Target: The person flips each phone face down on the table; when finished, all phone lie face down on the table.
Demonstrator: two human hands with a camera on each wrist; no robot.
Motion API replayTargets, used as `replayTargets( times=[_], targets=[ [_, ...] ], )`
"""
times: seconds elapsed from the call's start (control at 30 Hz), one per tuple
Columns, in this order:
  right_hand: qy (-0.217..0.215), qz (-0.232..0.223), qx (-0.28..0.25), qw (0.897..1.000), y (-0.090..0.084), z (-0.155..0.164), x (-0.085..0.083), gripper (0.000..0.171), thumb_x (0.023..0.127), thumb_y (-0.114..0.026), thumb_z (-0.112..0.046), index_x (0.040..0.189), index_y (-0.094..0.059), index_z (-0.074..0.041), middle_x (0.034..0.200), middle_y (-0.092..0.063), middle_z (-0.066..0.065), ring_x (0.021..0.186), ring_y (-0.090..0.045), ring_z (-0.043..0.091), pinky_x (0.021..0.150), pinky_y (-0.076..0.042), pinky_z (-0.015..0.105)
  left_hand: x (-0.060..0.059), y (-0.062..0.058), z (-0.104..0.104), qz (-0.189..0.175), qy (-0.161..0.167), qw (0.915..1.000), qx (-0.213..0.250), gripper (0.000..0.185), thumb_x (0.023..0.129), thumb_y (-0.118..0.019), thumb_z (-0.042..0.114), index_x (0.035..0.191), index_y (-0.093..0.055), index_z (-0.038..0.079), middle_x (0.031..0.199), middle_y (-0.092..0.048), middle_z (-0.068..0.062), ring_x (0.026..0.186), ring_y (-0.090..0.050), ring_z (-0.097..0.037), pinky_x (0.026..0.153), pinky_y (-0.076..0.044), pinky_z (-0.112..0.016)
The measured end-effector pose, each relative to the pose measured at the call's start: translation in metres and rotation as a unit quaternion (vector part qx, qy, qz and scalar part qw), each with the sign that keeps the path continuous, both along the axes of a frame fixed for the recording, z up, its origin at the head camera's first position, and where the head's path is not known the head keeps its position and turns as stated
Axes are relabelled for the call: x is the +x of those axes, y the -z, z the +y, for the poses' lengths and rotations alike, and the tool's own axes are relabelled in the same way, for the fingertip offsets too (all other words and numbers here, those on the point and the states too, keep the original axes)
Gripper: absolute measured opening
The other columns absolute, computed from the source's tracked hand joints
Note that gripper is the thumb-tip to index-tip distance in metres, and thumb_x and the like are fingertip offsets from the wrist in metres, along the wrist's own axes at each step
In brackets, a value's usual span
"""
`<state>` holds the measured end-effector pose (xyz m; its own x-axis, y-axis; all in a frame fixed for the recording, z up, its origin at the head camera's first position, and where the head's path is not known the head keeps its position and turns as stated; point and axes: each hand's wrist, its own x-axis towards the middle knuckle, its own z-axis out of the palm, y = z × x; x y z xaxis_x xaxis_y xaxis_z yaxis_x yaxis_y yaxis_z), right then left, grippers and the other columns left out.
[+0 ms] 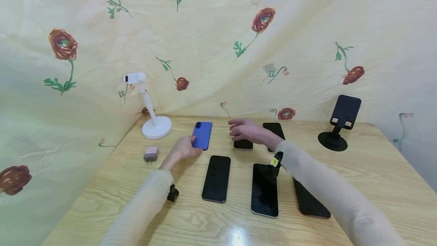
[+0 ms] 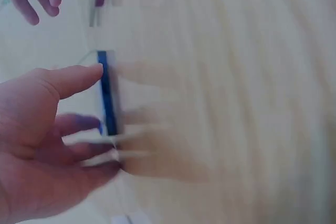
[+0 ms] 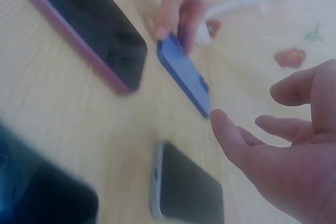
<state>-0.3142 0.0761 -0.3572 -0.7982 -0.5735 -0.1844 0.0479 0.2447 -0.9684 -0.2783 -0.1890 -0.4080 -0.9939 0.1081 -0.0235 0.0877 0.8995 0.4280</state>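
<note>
A blue smartphone (image 1: 203,134) lies back-side up near the rear of the table, its camera corner at the far left. My left hand (image 1: 184,147) holds its near end between thumb and fingers. In the left wrist view, the phone's thin edge (image 2: 107,93) shows between my thumb and fingertips. My right hand (image 1: 248,130) hovers over a small black-screened phone (image 1: 243,144) and partly hides it. Its fingers are loosely spread with nothing between them, as the right wrist view of the hand (image 3: 294,135) shows.
Other dark-screened phones (image 1: 216,178) lie on the wooden table (image 1: 184,219), some partly behind my right forearm. A white phone stand (image 1: 156,127) is at back left, with a pink charger plug (image 1: 151,153) before it. A black folding stand (image 1: 341,119) stands at back right, by the flowered cloth (image 1: 218,48).
</note>
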Motion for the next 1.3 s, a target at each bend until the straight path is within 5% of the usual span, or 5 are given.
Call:
replayTargets(
  times=[0.23, 0.67, 0.8, 1.0, 1.3],
  targets=[
    [0.055, -0.001, 0.005, 0.998, -0.002, 0.042, -0.008, 0.054, 0.103, -0.039, -0.003, 0.152, -0.022, 0.012, 0.153, -0.022, 0.036, 0.137, -0.034, 0.048, 0.105, -0.039, 0.051, 0.003, -0.026, 0.034, 0.084, -0.016, 0.9960, -0.024, 0.050, 0.093, -0.070, 0.032, 0.131, -0.065, -0.001, 0.107, -0.072, -0.018, 0.082, -0.070, -0.031, 0.070, -0.056, -0.043],
    [0.081, -0.044, 0.009, 0.996, 0.005, 0.061, -0.008, 0.058, 0.099, -0.038, 0.001, 0.151, -0.016, 0.016, 0.155, -0.013, 0.037, 0.138, -0.027, 0.050, 0.107, -0.034, 0.055, -0.020, -0.018, 0.089, -0.026, 0.149, 0.9879, 0.037, 0.085, 0.090, -0.076, 0.031, 0.155, -0.031, 0.000, 0.150, -0.043, -0.022, 0.138, -0.039, -0.035, 0.107, -0.038, -0.047],
    [0.078, -0.046, 0.015, 0.996, 0.008, 0.061, -0.009, 0.058, 0.097, -0.037, 0.003, 0.149, -0.016, 0.018, 0.143, -0.026, 0.037, 0.120, -0.041, 0.043, 0.107, -0.035, 0.054, -0.025, -0.013, 0.096, -0.035, 0.159, 0.9863, 0.028, 0.087, 0.088, -0.079, 0.032, 0.156, -0.033, 0.005, 0.153, -0.038, -0.022, 0.142, -0.032, -0.037, 0.109, -0.035, -0.048],
    [0.076, -0.044, 0.026, 0.996, 0.013, 0.060, -0.011, 0.058, 0.094, -0.035, 0.004, 0.147, -0.018, 0.019, 0.079, -0.036, 0.007, 0.070, -0.036, 0.018, 0.106, -0.038, 0.053, -0.031, -0.007, 0.102, -0.042, 0.156, 0.9868, 0.012, 0.088, 0.085, -0.081, 0.032, 0.157, -0.034, 0.014, 0.152, -0.038, -0.021, 0.134, -0.039, -0.037, 0.105, -0.039, -0.047],
    [0.088, -0.050, 0.043, 0.994, 0.019, 0.059, -0.013, 0.063, 0.090, -0.037, 0.004, 0.149, -0.020, 0.018, 0.078, -0.034, 0.005, 0.079, -0.040, 0.024, 0.106, -0.036, 0.055, -0.038, -0.003, 0.116, -0.010, 0.191, 0.9799, -0.058, 0.080, 0.086, -0.079, 0.036, 0.154, -0.042, 0.013, 0.142, -0.055, -0.012, 0.129, -0.047, -0.038, 0.104, -0.041, -0.044]
  ],
)
